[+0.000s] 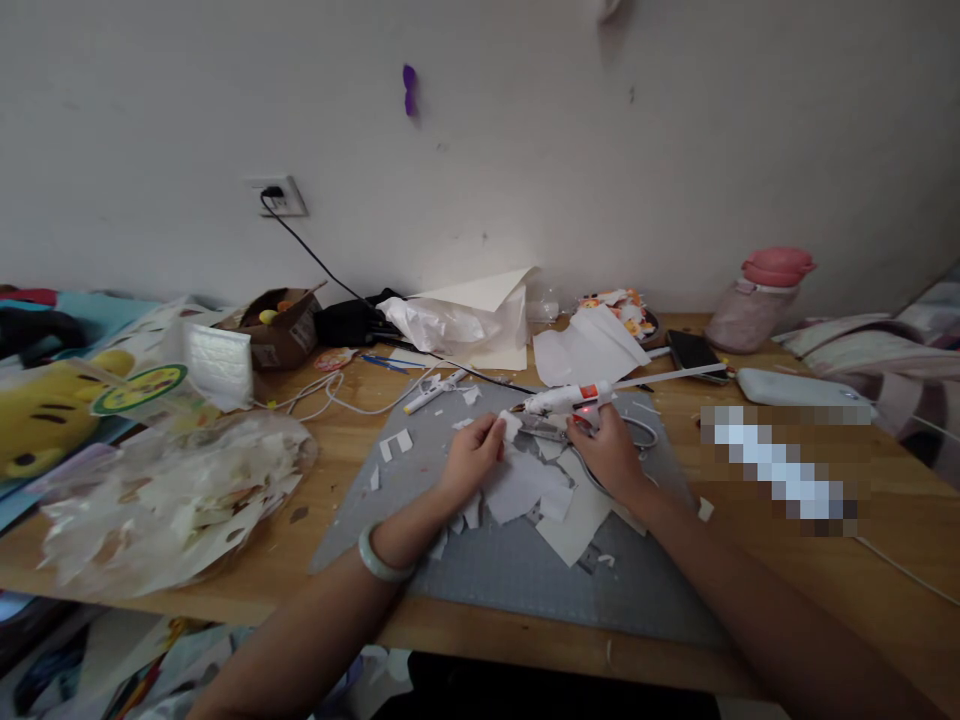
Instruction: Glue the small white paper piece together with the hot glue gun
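My left hand (470, 458) pinches a small white piece of paper (510, 424) over the grey cutting mat (450, 560). My right hand (609, 452) grips a white hot glue gun (564, 399) whose nozzle points left toward that piece; a small red light shows on it. A pale bangle sits on my left wrist. Under both hands lie several white and cream paper scraps (541, 500). More small scraps (395, 445) are scattered on the mat's left part.
A clear bag of paper scraps (169, 495) lies at left beside a yellow plush toy (45, 410). At the back: a marker (433, 392), white cable, crumpled paper (457, 318), cardboard box (279, 325), phone (694, 352), pink-lidded jar (757, 300). A black cord runs to a wall socket (281, 195).
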A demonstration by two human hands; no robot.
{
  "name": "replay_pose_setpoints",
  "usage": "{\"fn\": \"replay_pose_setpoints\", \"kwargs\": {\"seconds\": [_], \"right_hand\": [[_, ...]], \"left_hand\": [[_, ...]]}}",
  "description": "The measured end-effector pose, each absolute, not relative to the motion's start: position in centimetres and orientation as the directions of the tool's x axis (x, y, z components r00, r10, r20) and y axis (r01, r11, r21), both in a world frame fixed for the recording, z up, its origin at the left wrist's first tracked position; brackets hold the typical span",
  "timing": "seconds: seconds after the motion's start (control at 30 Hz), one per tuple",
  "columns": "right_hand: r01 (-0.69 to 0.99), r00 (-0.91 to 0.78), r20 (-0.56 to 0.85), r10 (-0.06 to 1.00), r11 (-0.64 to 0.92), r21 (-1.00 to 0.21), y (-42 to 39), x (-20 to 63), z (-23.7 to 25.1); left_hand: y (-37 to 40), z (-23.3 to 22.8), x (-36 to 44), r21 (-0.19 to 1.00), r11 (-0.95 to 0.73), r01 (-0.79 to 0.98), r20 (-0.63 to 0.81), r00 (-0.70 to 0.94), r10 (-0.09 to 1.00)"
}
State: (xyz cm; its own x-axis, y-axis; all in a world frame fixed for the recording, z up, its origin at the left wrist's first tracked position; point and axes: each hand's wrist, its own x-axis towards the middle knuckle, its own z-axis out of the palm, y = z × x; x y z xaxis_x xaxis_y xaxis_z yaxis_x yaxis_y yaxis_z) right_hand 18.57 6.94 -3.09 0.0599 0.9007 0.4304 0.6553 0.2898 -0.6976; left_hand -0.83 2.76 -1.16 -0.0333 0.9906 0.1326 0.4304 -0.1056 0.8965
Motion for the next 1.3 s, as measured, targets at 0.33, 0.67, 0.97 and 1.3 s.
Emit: {"fn": "replay_pose_setpoints", "kwargs": {"seconds": [0.33,0.67,0.97,1.3], "right_hand": [[0.687,0.047,0.389,0.920,0.253,-0.681,6.7,18.5,-3.0],[0.779,-0.073,0.162,0.984,0.158,-0.607,9.2,18.7,1.2],[0.916,-0.272,-0.149,0.951,0.208,-0.344,10.1,16.8,3.3],[0.949,0.154,-0.068,0.986,-0.167,-0.269,17.6,28.5,7.5]], "left_hand": [[2.8,-1.4,-0.9,0.909,-0.095,0.407,0.127,-0.053,0.990],[2.7,-1.2,-1.2,0.987,-0.146,0.064,0.160,-0.410,0.898],[0.1,-1.6,-0.7,0.859,-0.365,0.360,0.412,-0.061,0.909],[0.1,-1.1,0.1,0.957,-0.158,0.242,0.188,-0.102,0.977]]}}
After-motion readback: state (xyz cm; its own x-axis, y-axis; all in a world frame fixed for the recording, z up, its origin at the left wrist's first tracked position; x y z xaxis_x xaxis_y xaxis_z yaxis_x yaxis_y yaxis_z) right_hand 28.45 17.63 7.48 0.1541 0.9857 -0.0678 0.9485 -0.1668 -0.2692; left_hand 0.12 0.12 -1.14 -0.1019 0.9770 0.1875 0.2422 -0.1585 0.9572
